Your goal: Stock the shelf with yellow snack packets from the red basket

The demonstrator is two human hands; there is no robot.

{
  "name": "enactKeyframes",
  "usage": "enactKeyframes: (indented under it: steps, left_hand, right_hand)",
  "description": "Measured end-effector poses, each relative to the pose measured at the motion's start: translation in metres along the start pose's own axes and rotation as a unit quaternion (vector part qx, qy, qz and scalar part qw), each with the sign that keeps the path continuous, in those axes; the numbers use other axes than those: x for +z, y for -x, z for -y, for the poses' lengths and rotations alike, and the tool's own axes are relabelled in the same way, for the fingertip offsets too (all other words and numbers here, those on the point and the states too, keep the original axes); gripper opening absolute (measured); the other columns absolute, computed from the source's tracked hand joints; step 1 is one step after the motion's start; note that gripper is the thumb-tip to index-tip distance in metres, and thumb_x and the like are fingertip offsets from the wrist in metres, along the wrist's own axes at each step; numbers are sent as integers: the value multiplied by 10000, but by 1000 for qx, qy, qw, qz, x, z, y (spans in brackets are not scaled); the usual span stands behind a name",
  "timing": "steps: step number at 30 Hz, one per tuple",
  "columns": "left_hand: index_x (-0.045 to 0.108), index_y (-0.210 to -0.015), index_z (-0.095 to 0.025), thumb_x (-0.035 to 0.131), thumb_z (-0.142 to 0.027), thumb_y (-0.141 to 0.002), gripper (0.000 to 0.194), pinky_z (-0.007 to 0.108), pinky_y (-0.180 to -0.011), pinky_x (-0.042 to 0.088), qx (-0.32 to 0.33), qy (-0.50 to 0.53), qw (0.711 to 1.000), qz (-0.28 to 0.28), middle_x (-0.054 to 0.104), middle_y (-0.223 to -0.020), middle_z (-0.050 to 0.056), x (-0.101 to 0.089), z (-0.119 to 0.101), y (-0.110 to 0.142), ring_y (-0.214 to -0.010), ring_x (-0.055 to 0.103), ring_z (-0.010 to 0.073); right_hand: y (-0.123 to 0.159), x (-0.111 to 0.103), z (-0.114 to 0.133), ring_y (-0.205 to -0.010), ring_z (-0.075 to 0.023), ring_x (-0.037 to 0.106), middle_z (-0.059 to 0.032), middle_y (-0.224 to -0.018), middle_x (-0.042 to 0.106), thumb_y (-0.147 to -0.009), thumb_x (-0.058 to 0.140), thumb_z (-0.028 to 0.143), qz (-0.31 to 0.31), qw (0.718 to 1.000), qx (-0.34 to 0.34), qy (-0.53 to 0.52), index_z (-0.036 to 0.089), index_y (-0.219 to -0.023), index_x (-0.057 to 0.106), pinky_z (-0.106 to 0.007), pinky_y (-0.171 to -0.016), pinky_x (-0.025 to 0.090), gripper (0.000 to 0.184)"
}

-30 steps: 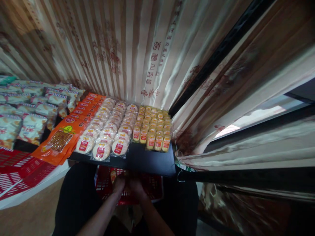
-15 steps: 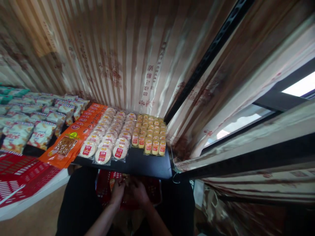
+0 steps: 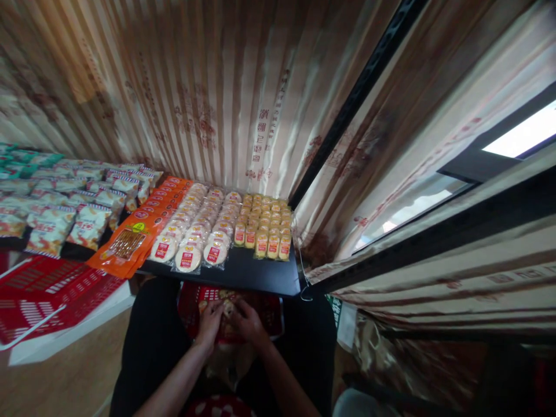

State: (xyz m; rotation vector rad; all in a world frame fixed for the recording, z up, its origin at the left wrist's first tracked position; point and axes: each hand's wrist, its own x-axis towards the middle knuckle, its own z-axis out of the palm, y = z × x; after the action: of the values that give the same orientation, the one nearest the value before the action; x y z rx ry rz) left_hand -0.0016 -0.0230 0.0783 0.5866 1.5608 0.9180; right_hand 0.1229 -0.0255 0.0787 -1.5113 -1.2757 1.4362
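Observation:
My left hand and my right hand meet low in the view, over a red basket between my knees. Small pale-yellow wrapped snacks sit between my fingers, which are curled round them; dim light and blur hide how many. More such packs lie in the basket past my fingertips. On the black shelf just beyond, yellow wrapped snacks stand in rows at the right. Round white crackers in clear packs fill the rows to their left.
Orange snack bags and white snack bags cover the shelf's left part. A second red basket stands at lower left. A pleated curtain hangs behind the shelf, and a black metal post rises at its right corner.
The view has tilted slightly, so the shelf sits higher in it. My hands remain together over the basket, and the pale packs between them show more clearly now.

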Motion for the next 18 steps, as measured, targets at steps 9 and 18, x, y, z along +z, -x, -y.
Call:
enactKeyframes:
  steps: [9,18]
  left_hand:
    - [631,-862,-147,604,-536,-568,488,265,-611,482,14,6,1000,5,661,-800,62,-8,-12,15,-690,622,168]
    - [601,-858,-147,639,-507,-541,481,247,-568,459,36,33,999,7,657,-776,51,-5,-34,25,-686,618,164]
  right_hand:
    - [10,2,13,-891,-226,624,-56,-940,686,-709,583,403,9,999,-33,-20,191,-966,626,-359,-848,485,336]
    - [20,-5,41,-915,-206,620,-42,-970,681,-747,555,396,20,996,-77,-36,198,-1011,617,-331,-850,485,335]
